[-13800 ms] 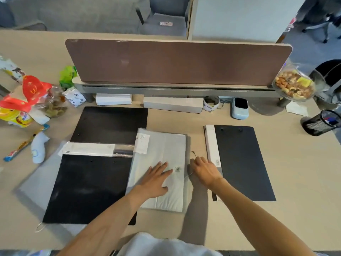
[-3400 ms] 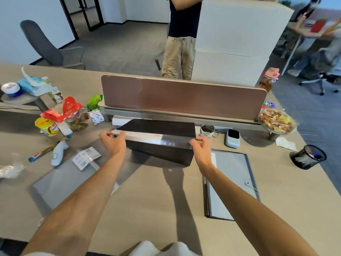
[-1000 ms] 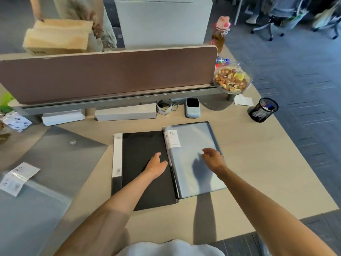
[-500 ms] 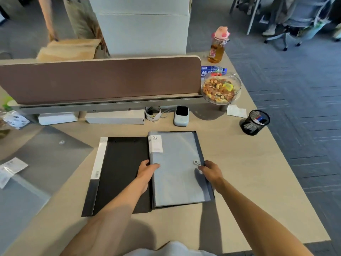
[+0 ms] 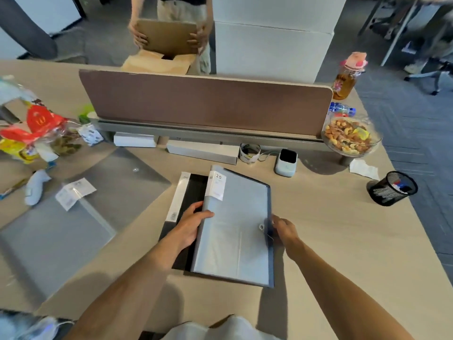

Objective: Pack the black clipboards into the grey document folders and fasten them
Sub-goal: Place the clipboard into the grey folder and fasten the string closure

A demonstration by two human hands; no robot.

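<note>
Worktop (image 5: 331, 241) of pale wood is carrying everything, with a brown divider panel (image 5: 206, 104) standing along its back. Beyond it, someone is holding a cardboard box (image 5: 166, 36) over grey carpet. A grey document folder (image 5: 235, 229) is lying in the middle, overlapping a black clipboard (image 5: 193, 190) just to its left. The left hand (image 5: 193, 224) is closing its grip on the folder's left edge, thumb on top; the right hand (image 5: 284, 228) is pinching at the right edge beside the round fastener (image 5: 261, 226). Another grey folder (image 5: 73, 217) is lying flat at the left. A bowl of nuts (image 5: 349, 137) and a mesh pen cup (image 5: 389, 188) are sitting at the right.
</note>
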